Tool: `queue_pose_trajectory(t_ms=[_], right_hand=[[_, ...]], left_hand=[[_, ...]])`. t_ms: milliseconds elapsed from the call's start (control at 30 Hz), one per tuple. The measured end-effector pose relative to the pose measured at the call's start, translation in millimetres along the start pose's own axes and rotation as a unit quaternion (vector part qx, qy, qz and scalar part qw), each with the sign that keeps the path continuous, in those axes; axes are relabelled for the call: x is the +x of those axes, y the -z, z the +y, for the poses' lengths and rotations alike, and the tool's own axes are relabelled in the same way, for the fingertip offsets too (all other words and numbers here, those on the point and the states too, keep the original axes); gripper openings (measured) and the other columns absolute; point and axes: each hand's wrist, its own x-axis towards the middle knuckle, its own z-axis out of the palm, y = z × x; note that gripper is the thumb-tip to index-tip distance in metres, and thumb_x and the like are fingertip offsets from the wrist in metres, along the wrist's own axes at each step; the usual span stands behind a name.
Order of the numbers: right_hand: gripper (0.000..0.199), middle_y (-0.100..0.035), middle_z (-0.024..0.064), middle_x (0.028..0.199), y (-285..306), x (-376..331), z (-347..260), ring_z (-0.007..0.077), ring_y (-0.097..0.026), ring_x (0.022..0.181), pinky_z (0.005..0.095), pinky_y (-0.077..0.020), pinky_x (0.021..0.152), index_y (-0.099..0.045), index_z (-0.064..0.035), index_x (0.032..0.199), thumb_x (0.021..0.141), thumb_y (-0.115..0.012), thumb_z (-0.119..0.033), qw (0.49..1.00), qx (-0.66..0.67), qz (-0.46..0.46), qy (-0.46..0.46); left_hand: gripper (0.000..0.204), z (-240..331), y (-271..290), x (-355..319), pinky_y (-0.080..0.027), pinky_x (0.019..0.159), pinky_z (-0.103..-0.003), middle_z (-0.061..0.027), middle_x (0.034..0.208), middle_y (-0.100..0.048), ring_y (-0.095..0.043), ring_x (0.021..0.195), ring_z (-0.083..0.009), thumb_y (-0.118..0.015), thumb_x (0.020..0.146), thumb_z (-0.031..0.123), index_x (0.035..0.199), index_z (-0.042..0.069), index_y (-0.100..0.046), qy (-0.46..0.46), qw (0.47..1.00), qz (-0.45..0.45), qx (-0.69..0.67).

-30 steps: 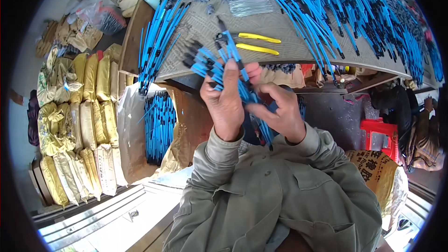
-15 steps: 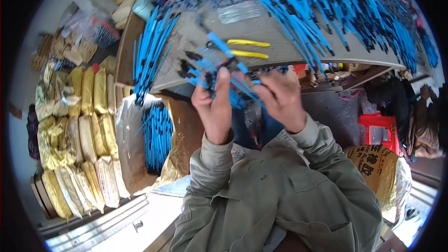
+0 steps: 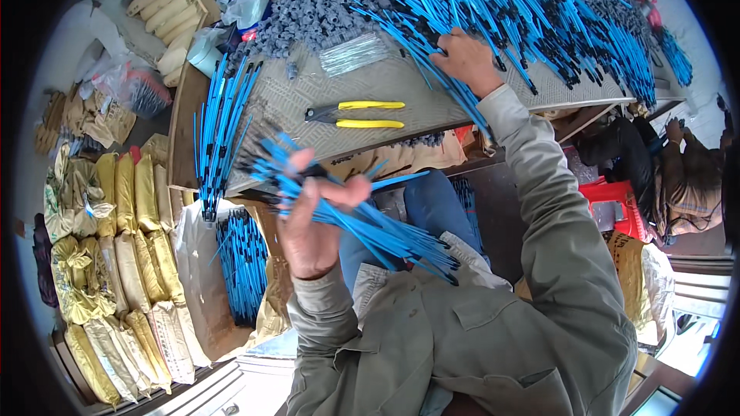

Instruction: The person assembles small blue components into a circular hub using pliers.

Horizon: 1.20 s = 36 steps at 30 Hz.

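My left hand (image 3: 312, 227), closed, holds a bundle of slim blue rods with black ends (image 3: 385, 233) above my lap. The bundle slants down to the right, and its upper-left end is smeared by motion. My right hand (image 3: 466, 62) reaches out over the table (image 3: 293, 115) to the near edge of a large heap of the same blue rods (image 3: 478, 4). Its fingers are curled in against a blue rod there; the fingertips are partly hidden. Between the hands lie cutting pliers with yellow handles (image 3: 370, 114).
Grey small parts (image 3: 316, 15) are heaped at the back, beside a stack of thin clear strips (image 3: 353, 54). More blue rods (image 3: 220, 131) lean over the table's left end. A lined carton (image 3: 204, 262) holds rods below. Yellow packages (image 3: 127, 262) are stacked left; a red stool (image 3: 617, 204) stands right.
My right hand has left the bundle and moved up and right to the heap. My left hand has kept the bundle and shifted left and down in view.
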Motion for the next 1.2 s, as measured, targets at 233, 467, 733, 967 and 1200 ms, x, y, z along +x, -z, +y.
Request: queue_pose_trajectory(t_ms=[233,467,733,967,1200], right_hand=[[0.027,-0.055,0.0057,0.060,-4,25,4,0.0161,-0.051,0.057,0.0303,-0.0405,0.055,-0.062,-0.0039,0.074,0.075,-0.069,-0.030,0.969,0.233,-0.011,-0.078],[0.026,-0.047,-0.0051,0.061,21,52,0,0.0035,-0.038,0.060,0.0232,-0.0312,0.051,-0.056,-0.0025,0.068,0.081,-0.065,-0.023,0.879,0.470,0.017,-0.081],[0.010,-0.049,-0.0008,0.064,105,-63,-88,0.0050,-0.043,0.060,0.0234,-0.0362,0.053,-0.055,-0.0007,0.076,0.082,-0.060,-0.006,0.895,0.437,0.087,0.033],[0.013,-0.052,0.0097,0.066,80,-124,-150,0.0218,-0.052,0.057,0.0306,-0.0401,0.051,-0.056,-0.0022,0.079,0.077,-0.067,-0.008,0.906,0.408,0.074,0.087],[0.012,-0.051,0.0077,0.065,68,-129,-156,0.0143,-0.050,0.057,0.0274,-0.0391,0.051,-0.054,-0.0006,0.081,0.078,-0.065,-0.005,0.865,0.497,0.002,0.071]], left_hand=[[0.025,-58,-9,9,-0.051,0.082,-0.043,-0.0203,0.105,-0.061,-0.062,0.096,-0.0316,-0.051,0.091,0.019,0.108,0.000,-0.052,0.185,0.982,-0.036,0.026],[0.026,-85,-5,11,-0.051,0.081,-0.039,-0.0205,0.106,-0.060,-0.062,0.096,-0.0282,-0.051,0.092,0.021,0.106,-0.001,-0.052,0.183,0.983,0.002,0.006],[0.030,-37,-5,19,-0.049,0.082,-0.036,-0.0200,0.109,-0.059,-0.060,0.097,-0.0263,-0.047,0.094,0.024,0.110,-0.001,-0.050,0.033,0.993,0.090,0.063],[0.026,-35,-25,16,-0.046,0.074,-0.032,-0.0117,0.098,-0.060,-0.057,0.085,-0.0178,-0.044,0.095,0.022,0.108,0.000,-0.050,-0.133,0.960,0.107,0.220],[0.013,-22,-21,13,-0.044,0.063,-0.028,-0.0041,0.076,-0.055,-0.052,0.070,-0.0101,-0.047,0.093,0.012,0.100,0.001,-0.050,-0.187,0.935,0.127,0.275]])
